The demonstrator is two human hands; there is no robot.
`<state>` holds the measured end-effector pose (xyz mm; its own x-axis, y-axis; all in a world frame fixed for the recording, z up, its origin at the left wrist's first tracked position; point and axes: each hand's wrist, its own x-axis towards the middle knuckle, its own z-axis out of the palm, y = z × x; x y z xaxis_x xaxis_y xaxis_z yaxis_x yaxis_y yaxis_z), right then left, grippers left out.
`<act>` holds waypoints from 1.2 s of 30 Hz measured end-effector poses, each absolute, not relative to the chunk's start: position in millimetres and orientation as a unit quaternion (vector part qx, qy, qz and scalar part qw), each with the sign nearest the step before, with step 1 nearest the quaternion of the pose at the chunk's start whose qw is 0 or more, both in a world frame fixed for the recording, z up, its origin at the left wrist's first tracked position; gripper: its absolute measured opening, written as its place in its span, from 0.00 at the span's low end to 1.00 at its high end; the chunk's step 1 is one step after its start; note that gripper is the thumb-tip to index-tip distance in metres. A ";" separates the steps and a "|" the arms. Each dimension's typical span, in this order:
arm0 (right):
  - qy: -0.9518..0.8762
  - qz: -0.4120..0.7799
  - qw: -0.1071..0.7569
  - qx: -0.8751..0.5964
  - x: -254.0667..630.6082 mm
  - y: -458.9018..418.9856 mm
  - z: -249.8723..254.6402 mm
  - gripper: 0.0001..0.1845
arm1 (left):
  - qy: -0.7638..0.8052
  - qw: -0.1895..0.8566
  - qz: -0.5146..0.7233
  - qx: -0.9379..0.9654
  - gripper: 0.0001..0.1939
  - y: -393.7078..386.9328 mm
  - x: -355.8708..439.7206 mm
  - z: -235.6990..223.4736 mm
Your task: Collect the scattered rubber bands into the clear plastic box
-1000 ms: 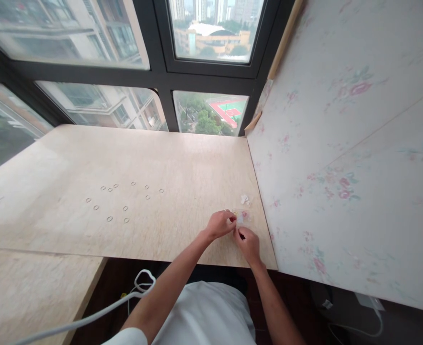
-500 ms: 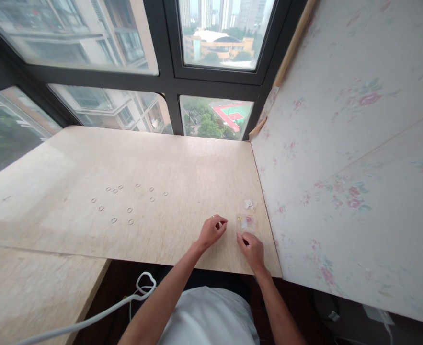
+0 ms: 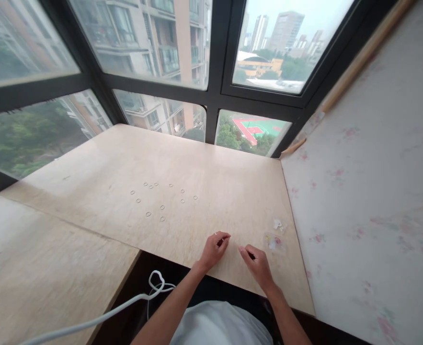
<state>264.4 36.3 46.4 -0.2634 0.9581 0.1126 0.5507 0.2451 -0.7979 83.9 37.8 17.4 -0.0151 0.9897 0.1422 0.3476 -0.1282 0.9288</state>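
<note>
My left hand (image 3: 215, 249) hovers over or rests near the table's front edge, thumb and fingertips pinched together. Whatever sits in that pinch is too small to make out. To its right, my right hand (image 3: 258, 264) is also closed in a pinch, its fingertips pointing toward the left hand with a small gap between them. Just right of that hand lies a clear plastic packet (image 3: 275, 243) with small yellow and pink bits. Small white pieces (image 3: 278, 225) lie behind the packet. Several thin rings, one of them a ring (image 3: 162, 207), are scattered flat to the left.
The pale wood-look tabletop (image 3: 229, 187) runs back to dark window frames (image 3: 216, 57). A flowered wall (image 3: 355, 191) bounds it on the right. A white cable (image 3: 125, 304) loops below the front edge at left.
The view has swung to the left and up. My right hand has moved left, away from the plastic packet and closer to my left hand. Both hands stay pinched.
</note>
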 end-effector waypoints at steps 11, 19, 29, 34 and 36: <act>-0.845 0.294 0.170 -0.413 86.7 155.1 90.9 0.13 | 0.522 0.371 0.454 0.620 0.08 36.1 78.4 17.8; -0.876 0.213 -0.020 -0.432 -11.0 218.9 72.1 0.18 | 0.536 0.352 0.471 0.606 0.08 37.0 81.5 12.2; -0.872 0.230 -0.096 -0.421 0.5 236.4 63.0 0.17 | 0.536 0.346 0.477 0.604 0.10 37.4 79.5 14.2; -0.843 0.340 -0.027 -0.416 13.0 230.3 62.2 0.16 | 0.545 0.345 0.475 0.599 0.10 36.0 79.5 15.2; -0.820 0.394 0.026 -0.415 21.7 224.2 63.8 0.14 | 0.546 0.346 0.472 0.599 0.10 35.6 79.6 15.6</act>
<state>21.7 224.2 63.8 -0.6548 0.7008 -0.2830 0.6591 0.3462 -0.6677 79.6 35.6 15.6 -0.0425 0.9813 0.1879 0.3268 -0.1641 0.9308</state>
